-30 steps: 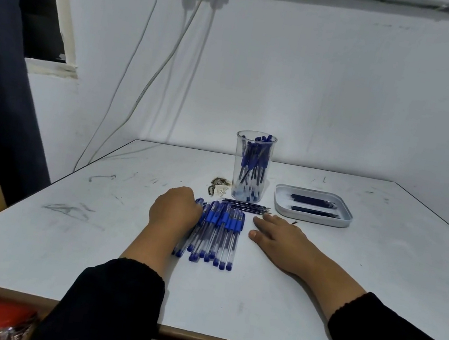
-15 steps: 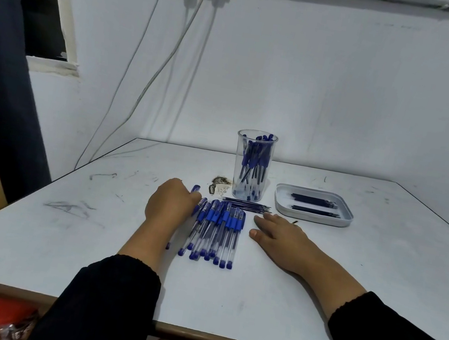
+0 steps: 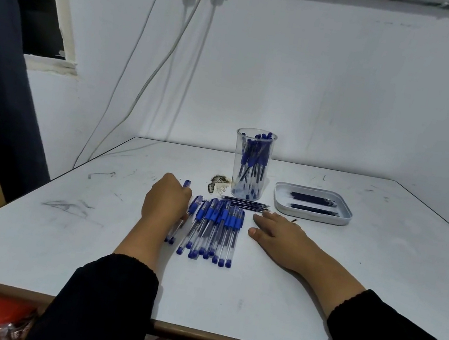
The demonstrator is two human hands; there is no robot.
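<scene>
One pen (image 3: 186, 184) in left hand (image 3: 164, 203), pen row (image 3: 214, 228) just beside

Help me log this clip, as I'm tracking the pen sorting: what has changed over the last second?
The left hand, which lay on the left edge of the row of pens, has taken hold of one blue pen and drawn it leftward, away from the row. The right hand stayed flat on the table right of the row; the clear cup and the tray did not move.
</scene>
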